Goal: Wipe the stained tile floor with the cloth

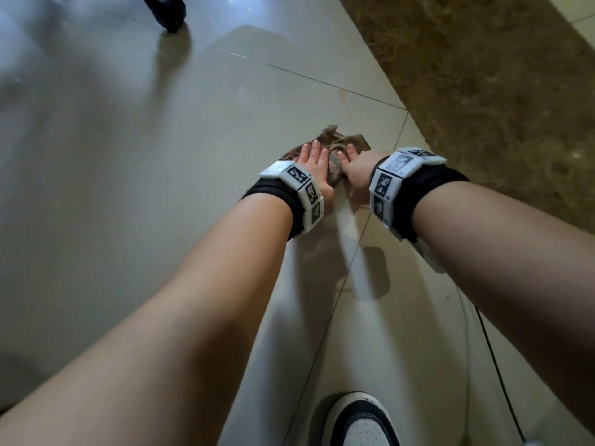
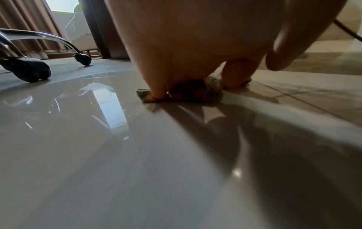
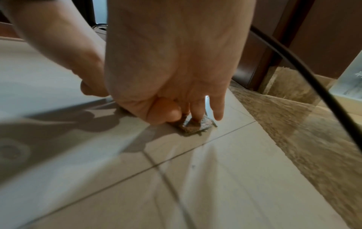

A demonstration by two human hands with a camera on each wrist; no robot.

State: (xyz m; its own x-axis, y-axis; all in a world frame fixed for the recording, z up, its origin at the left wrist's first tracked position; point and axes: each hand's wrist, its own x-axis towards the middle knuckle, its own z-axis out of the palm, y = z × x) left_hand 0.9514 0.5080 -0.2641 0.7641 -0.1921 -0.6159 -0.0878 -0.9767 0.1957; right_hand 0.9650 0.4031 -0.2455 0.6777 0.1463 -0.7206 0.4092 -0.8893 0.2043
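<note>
Both hands on cloth [image 1: 335,146]; left hand [image 1: 314,165] flat, fingers straight, pressing; right hand [image 1: 355,165] fingers curled, gripping; faint brown stain [image 1: 344,96] ahead on tile floor [image 1: 193,140]; wiping not finished.

No readable text anywhere (wristbands [image 1: 302,191] bear only coded markers).

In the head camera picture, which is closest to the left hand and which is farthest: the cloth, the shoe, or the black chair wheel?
1. The cloth: right under the left hand, which presses on it.
2. The black chair wheel: far ahead, to the left, at the top edge.
3. The shoe: back near the person, at the bottom edge.
</note>
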